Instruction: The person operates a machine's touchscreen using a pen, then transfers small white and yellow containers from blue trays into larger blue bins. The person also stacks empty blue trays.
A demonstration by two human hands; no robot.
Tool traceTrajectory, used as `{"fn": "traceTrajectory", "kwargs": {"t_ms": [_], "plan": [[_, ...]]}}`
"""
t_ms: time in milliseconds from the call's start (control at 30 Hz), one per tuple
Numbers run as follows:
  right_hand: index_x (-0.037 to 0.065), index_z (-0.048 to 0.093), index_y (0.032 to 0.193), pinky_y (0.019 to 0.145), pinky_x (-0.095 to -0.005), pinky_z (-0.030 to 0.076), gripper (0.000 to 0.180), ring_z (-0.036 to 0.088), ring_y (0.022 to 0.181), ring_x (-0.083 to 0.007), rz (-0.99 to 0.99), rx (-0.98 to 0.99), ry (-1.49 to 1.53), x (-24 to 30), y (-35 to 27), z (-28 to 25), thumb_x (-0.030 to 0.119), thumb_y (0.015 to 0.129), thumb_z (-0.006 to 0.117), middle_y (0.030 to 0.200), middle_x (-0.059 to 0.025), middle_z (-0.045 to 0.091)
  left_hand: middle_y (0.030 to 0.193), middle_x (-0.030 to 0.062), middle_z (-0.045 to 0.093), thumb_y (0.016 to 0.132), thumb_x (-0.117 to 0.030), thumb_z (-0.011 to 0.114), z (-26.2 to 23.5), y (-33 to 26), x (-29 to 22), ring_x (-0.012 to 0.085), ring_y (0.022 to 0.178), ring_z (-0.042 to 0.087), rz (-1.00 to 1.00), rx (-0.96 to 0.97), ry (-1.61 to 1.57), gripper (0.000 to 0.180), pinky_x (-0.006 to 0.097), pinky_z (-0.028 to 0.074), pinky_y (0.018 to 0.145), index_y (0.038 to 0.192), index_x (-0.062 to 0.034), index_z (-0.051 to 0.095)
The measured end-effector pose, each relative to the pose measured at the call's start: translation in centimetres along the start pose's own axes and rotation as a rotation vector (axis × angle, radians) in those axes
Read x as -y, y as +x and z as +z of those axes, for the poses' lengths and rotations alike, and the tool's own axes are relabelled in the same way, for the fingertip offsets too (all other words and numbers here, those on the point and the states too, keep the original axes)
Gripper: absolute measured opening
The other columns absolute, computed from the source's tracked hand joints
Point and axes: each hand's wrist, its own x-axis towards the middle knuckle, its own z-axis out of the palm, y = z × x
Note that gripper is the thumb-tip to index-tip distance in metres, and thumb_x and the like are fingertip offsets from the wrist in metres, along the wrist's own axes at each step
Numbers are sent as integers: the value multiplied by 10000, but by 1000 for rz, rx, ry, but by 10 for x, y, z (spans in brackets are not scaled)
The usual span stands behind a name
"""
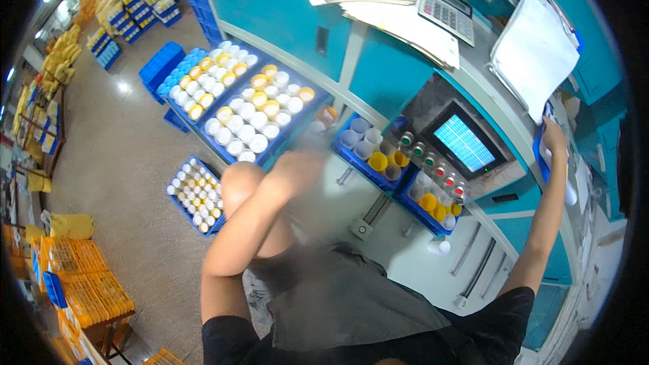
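Blurred in motion close below me, my left grip (pixel 301 165) hangs above the blue crate of cups (pixel 368 152); I cannot tell its fingers' state. Far right, my right grip (pixel 554 140) closes on the clipboard (pixel 534 51), beside the control screen (pixel 463 142).

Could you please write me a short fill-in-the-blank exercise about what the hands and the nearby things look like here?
1. The right hand rests at the lower edge of a ____ holding white paper.
2. The left hand is too ____ to show its grip.
3. The lit screen sits above a row of round ____.
4. The blue crates on the floor hold white and ____ cups.

Missing words: clipboard; blurred; buttons; yellow
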Motion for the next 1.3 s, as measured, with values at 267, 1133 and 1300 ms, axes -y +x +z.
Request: {"fn": "traceTrajectory", "kwargs": {"t_ms": [267, 1133, 1300], "plan": [[80, 707, 1193, 827, -407, 563, 312, 730, 954, -316, -283, -610, 323, 169, -170, -202, 303, 984, 644, 1001, -167, 744, 1134, 223, 687, 906, -280, 727, 4, -93, 8, 384, 1058, 675, -82, -181, -8, 514, 448, 540, 930, 1318, -17, 567], [88, 699, 1160, 834, -504, 533, 346, 686, 966, -378, -1678, 702, 705, 530, -405, -115, 273, 867, 700, 966, -161, 721, 1065, 212, 727, 841, -68, 701, 224, -278, 9, 287, 1028, 702, -628, -170, -994, 330, 394, 517, 916, 1156, 29, 709], [69, 688, 1191, 899, -495, 527, 358, 673, 1047, -373, -1472, 800, 640, 612, -430, -125, 294, 912, 681, 1061, -168, 725, 1137, 195, 722, 946, -134, 592, 191, -276, 96, 283, 1083, 683, -838, 280, -1022, 338, 407, 509, 939, 1223, 45, 668]]}}
